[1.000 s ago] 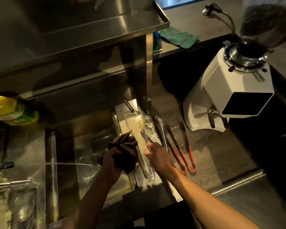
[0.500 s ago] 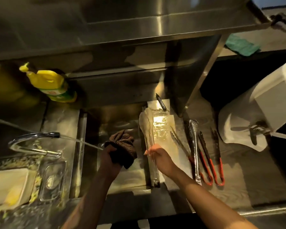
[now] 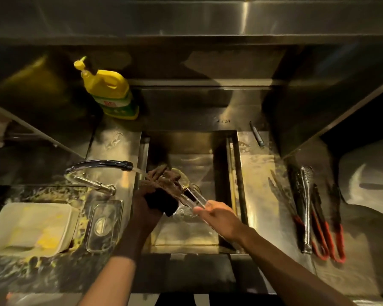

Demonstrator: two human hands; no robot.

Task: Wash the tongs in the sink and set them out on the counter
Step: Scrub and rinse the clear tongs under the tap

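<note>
While water (image 3: 139,171) ran from the tap (image 3: 102,163) toward the sink (image 3: 186,142), the head view showed the clear tongs (image 3: 194,199) held over the basin, not on the bench (image 3: 261,177).

- Right hand (image 3: 218,214): grip clamped on the near end of the clear tongs, fingers pinching both arms. Which end that was, hinge or tips, could not be told.
- Left hand (image 3: 145,203): in shadow, grip curled round a dark cloth (image 3: 164,184), which was bunched against the far end of the tongs just under the water.
- Long axis: ran from the right grip up and leftward to the cloth. The part being wiped therefore lay away from the right hand, on the left hand's side.
- Bench: lay to the right of the sink. Metal tongs (image 3: 306,206) and red-handled tongs (image 3: 326,237) lay there side by side, handles toward the person.

Judgement: washing was under way. The right hand was the nearer to the bench, so setting down would likely be a rightward swing, bringing the axis parallel with the row.
</note>
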